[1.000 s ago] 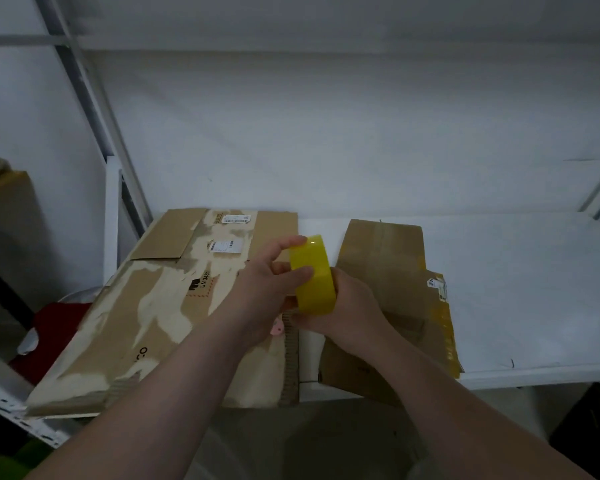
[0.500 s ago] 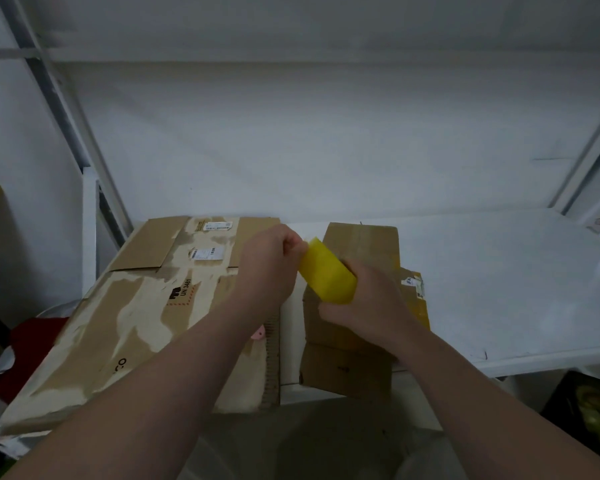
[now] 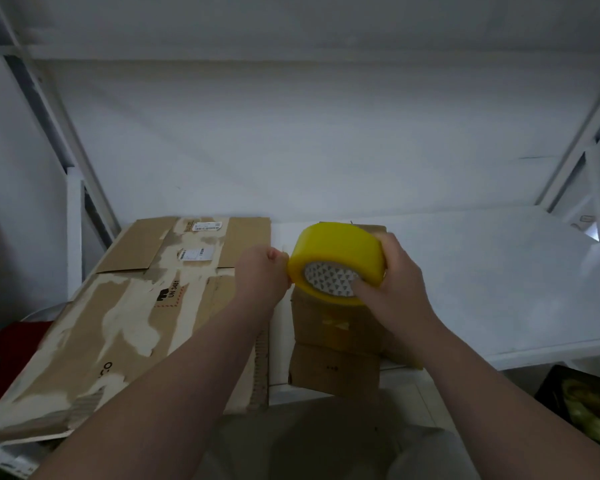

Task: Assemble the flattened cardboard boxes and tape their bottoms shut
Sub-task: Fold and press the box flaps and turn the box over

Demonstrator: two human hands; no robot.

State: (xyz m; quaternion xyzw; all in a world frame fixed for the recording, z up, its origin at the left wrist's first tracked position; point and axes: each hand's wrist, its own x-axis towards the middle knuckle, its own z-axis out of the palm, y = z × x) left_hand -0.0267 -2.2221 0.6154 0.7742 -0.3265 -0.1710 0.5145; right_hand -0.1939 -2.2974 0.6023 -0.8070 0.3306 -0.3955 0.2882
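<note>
My right hand (image 3: 395, 282) grips a roll of yellow tape (image 3: 336, 251) above the shelf, its patterned core facing me. My left hand (image 3: 262, 275) has its fingertips pinched at the roll's left edge, on the tape's rim. A large flattened cardboard box (image 3: 118, 317), torn and with white labels, lies on the left. A smaller flattened box (image 3: 333, 344) lies under the roll, overhanging the front edge of the white shelf (image 3: 499, 289).
White metal shelf uprights (image 3: 575, 150) rise at the right and at the left. A red object (image 3: 18, 348) sits low on the left beyond the big box. A dark bin (image 3: 589, 407) is below the shelf at the right.
The roll has been turned so its open core faces me, and it sits a little higher. My left hand has shifted from the roll's top to pinching its left edge.
</note>
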